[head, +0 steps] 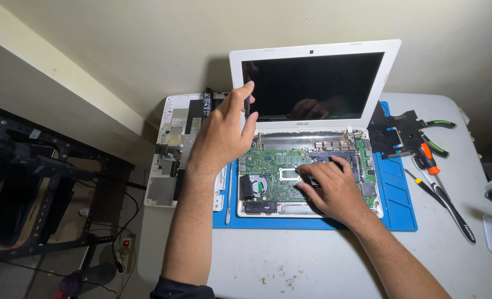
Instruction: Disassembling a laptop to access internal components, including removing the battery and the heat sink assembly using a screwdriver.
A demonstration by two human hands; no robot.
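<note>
While my left hand (224, 130) hangs above the left rear corner of the opened laptop base (307, 174), its fingers are pinched around a thin dark tool (247, 105) that stands nearly upright in front of the screen. My right hand (332, 188) lies flat and spread on the green circuit board (271, 166), fingertips (307, 176) pressing around a small dark part near the board's middle; I cannot tell whether it grips that part or only steadies it. The 2 hands are apart, left higher and farther back, right lower and nearer me.

The base lies straight ahead of me, its long axis running left to right, on a blue ribbed work mat (395, 194). My right hand is the nearer one to the board, already touching it. The white lid with its glossy black screen (312, 83) stands up behind. The removed white bottom cover (171, 149) lies just left of the base. To the right on the pale table (290, 260) rest pliers with green-striped handles (437, 135) and an orange-collared screwdriver (429, 160).
</note>
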